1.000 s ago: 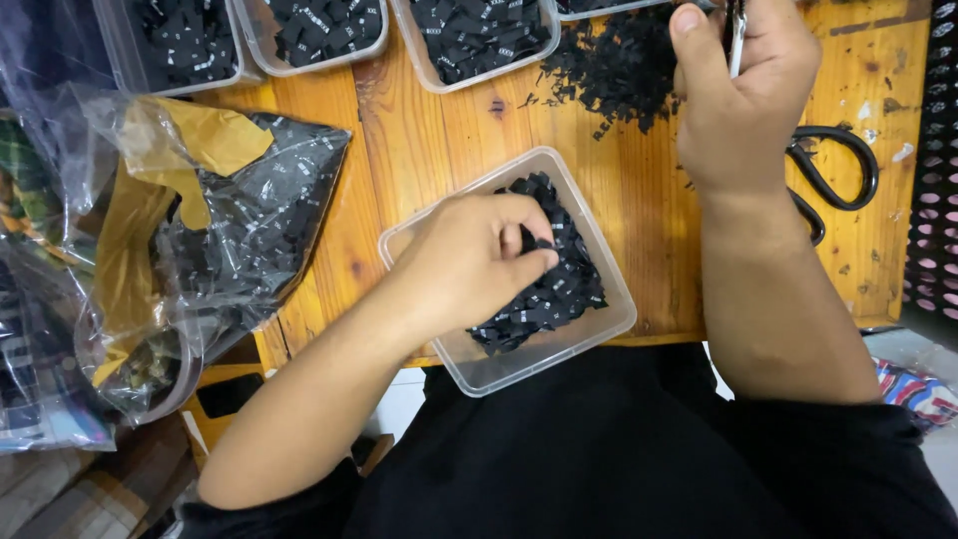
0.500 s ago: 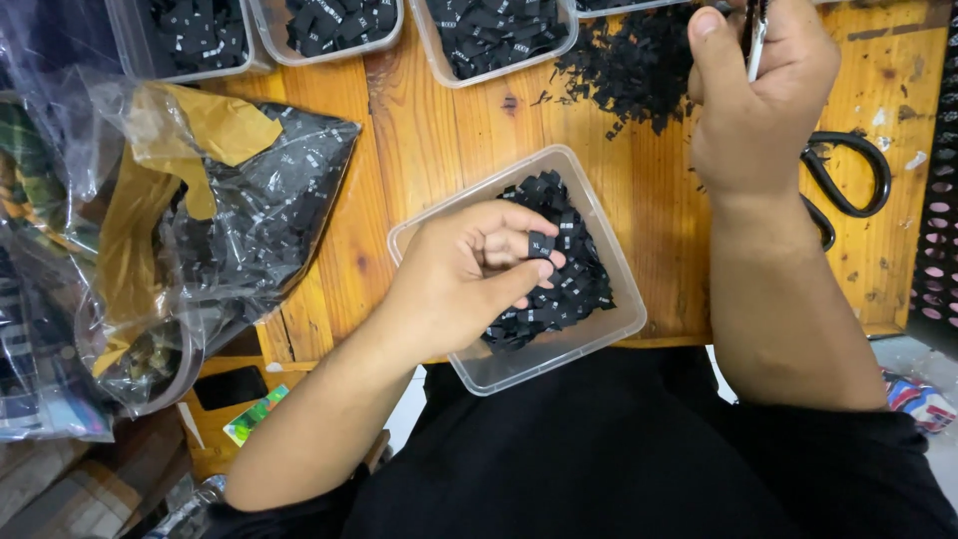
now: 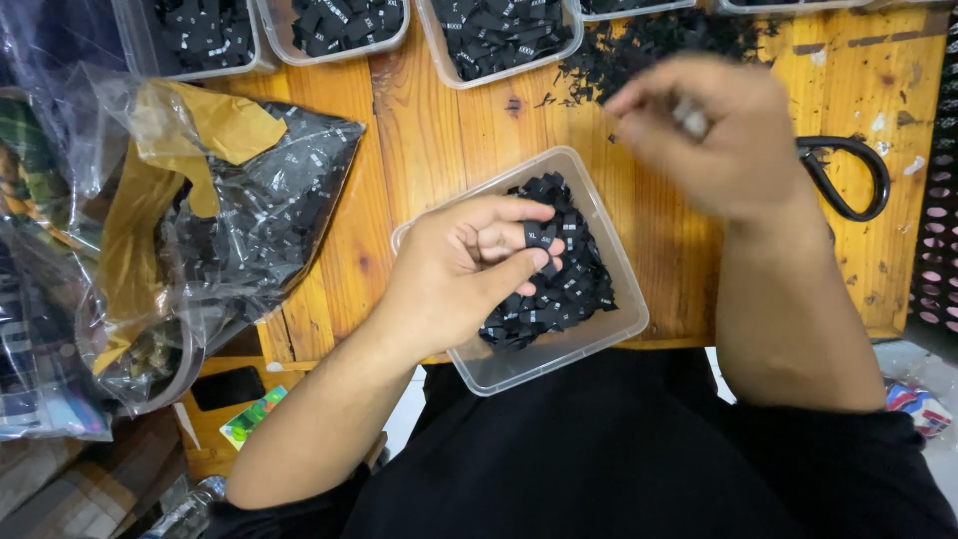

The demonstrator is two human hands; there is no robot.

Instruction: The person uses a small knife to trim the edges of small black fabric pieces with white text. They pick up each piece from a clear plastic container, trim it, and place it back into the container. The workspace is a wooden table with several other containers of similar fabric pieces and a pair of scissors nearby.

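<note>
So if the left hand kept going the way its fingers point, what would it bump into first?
Probably the black labels in the clear tub. The left hand already pinches one label over the pile, fingers pointing right and down. Past those comes the tub's far wall, though depth is hard to judge.

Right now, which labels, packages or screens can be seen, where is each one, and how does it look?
Small black woven labels: heaped in the clear tub at the table edge.
One label: pinched by the left hand.
Clear plastic bag: left of the tub, full of black labels.
Dark phone: low at left, screen off.
Right hand: blurred.
</note>
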